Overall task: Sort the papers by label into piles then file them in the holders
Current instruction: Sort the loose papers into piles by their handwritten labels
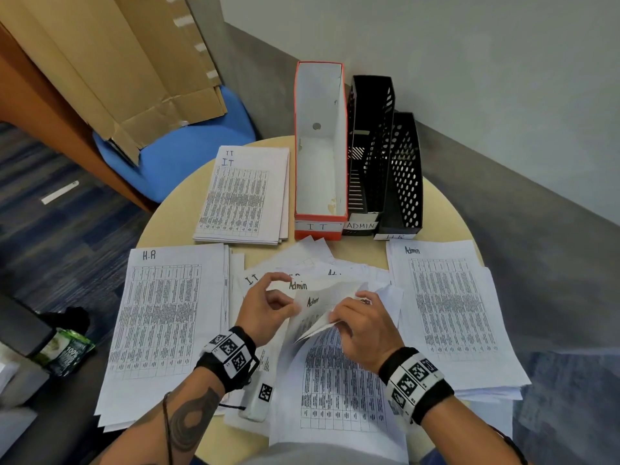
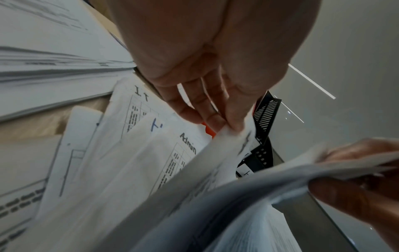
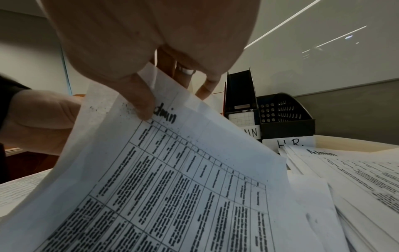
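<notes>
Both hands hold one sheet labelled Admin [image 1: 335, 364] lifted and curled over the unsorted heap [image 1: 302, 263] at the table's middle. My left hand [image 1: 285, 298] pinches its top left edge [image 2: 234, 127]. My right hand [image 1: 339, 317] grips the top right, thumb [image 3: 142, 105] beside the label and fingers behind the sheet [image 3: 172, 179]. Sorted piles lie around: H.R pile [image 1: 161, 317] left, IT pile [image 1: 241, 196] far left, Admin pile [image 1: 449, 303] right. At the back stand the red IT holder [image 1: 320, 146], the black ADMIN holder [image 1: 365, 146] and the black H.R holder [image 1: 404, 176], all without papers.
The round table's rim [image 1: 167, 209] lies near a blue chair [image 1: 188, 152] with cardboard [image 1: 117, 62] leaning over it. A green packet [image 1: 63, 350] sits low on the left. A small white tagged device [image 1: 260, 397] lies on the papers under my left wrist.
</notes>
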`<action>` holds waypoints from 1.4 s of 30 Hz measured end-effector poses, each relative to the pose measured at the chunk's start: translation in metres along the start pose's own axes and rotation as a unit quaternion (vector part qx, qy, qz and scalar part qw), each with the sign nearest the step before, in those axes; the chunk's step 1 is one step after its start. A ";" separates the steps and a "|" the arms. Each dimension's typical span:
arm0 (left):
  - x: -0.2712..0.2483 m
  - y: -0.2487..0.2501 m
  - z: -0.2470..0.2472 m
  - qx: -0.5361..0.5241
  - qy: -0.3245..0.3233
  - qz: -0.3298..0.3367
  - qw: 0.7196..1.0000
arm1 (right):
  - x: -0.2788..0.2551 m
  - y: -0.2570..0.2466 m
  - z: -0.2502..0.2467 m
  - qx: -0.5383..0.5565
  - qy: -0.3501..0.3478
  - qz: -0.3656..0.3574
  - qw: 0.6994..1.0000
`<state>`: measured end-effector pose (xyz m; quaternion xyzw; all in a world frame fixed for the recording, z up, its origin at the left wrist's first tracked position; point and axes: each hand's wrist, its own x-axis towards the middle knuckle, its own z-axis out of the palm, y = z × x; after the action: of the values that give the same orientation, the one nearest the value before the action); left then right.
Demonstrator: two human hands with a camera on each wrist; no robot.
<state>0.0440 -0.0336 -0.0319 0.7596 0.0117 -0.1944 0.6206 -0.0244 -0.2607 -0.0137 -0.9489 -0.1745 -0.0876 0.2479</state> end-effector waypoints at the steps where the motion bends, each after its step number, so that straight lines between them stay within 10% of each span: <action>1: -0.001 0.001 0.000 -0.009 -0.005 -0.007 1.000 | 0.001 0.000 -0.002 0.001 -0.006 0.006 1.000; 11: -0.010 0.016 0.005 -0.073 -0.163 -0.029 0.984 | 0.019 -0.006 -0.011 0.079 -0.056 0.084 0.992; 42: -0.009 -0.001 0.010 -0.088 -0.170 -0.035 0.981 | 0.012 -0.006 -0.007 0.087 -0.031 0.089 0.992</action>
<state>0.0332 -0.0408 -0.0312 0.6573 -0.0506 -0.3405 0.6704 -0.0165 -0.2562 -0.0018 -0.9377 -0.1041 -0.0205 0.3308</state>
